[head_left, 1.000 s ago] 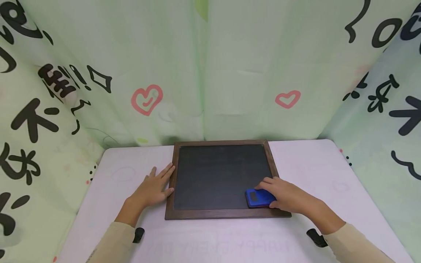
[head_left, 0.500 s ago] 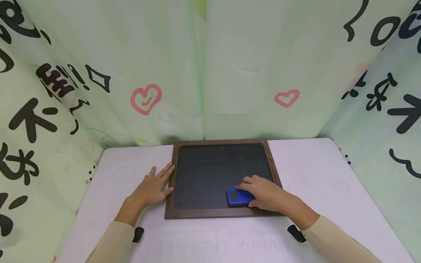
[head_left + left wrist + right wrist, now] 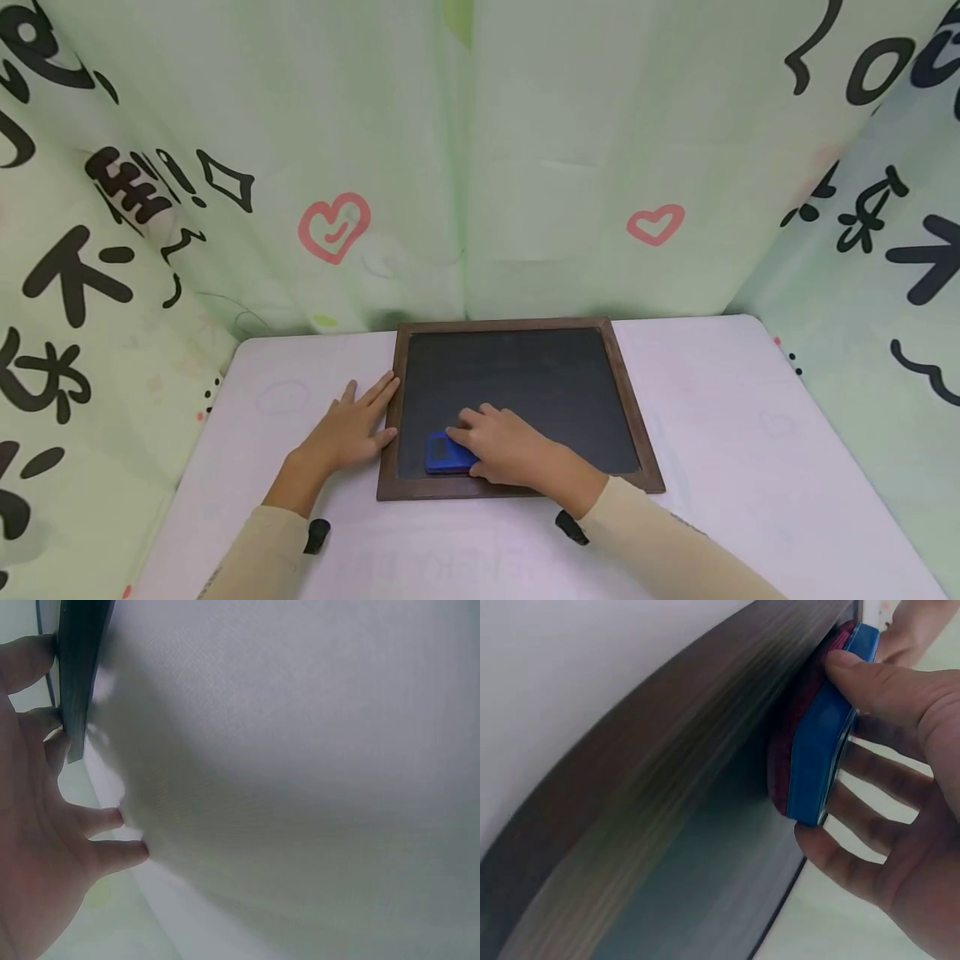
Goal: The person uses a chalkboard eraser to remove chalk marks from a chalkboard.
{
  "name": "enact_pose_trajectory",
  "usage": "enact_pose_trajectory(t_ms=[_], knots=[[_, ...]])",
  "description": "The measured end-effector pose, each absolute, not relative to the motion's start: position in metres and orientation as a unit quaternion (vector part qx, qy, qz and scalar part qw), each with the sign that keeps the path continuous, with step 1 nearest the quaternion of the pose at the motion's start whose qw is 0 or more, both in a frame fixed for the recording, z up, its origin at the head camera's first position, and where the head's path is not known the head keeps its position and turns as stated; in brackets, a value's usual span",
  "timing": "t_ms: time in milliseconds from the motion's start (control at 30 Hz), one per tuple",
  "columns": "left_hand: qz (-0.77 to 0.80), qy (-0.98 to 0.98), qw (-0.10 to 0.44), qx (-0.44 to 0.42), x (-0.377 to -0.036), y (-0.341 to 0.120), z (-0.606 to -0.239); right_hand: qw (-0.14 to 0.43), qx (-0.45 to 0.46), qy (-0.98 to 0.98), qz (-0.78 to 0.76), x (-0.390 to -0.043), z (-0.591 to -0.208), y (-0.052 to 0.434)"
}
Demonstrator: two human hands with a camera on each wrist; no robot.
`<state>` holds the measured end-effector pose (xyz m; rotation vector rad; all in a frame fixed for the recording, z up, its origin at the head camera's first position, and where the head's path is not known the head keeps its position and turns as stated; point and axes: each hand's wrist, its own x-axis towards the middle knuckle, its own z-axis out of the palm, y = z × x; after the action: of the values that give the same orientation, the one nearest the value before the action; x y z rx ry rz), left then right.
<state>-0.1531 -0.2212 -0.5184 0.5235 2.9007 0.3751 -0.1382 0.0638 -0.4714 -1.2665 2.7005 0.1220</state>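
Note:
A small blackboard (image 3: 517,375) with a brown wooden frame lies on the table. My right hand (image 3: 506,450) grips a blue board eraser (image 3: 447,454) between thumb and fingers, at the board's lower left. In the right wrist view the eraser (image 3: 817,742) shows a dark red felt pad facing the black surface. At the left side of the frame, my left hand (image 3: 347,431) has its fingers spread. Its thumb and some fingertips touch the frame's left edge; in the left wrist view two other fingers of this hand (image 3: 45,817) reach down to the tabletop.
The table (image 3: 720,392) has a pale white-pink top with faint marks. Behind and on both sides hang light green curtains (image 3: 540,167) with black writing and pink hearts. A black strap end (image 3: 572,527) sticks out by each wrist.
My right hand has slid the eraser leftward along the lower part of the blackboard, from its right corner toward the left. My left hand has stayed at the frame.

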Motion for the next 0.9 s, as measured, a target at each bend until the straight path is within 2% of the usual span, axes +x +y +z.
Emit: enact_pose_trajectory(t_ms=[300, 900], knots=[[0.120, 0.973, 0.080, 0.178, -0.154, -0.220, -0.520, 0.075, -0.407, 0.907, 0.072, -0.133, -0.473, 0.019], [0.124, 0.973, 0.083, 0.177, -0.152, -0.220, -0.517, 0.090, -0.390, 0.915, 0.047, -0.134, -0.472, 0.017]])
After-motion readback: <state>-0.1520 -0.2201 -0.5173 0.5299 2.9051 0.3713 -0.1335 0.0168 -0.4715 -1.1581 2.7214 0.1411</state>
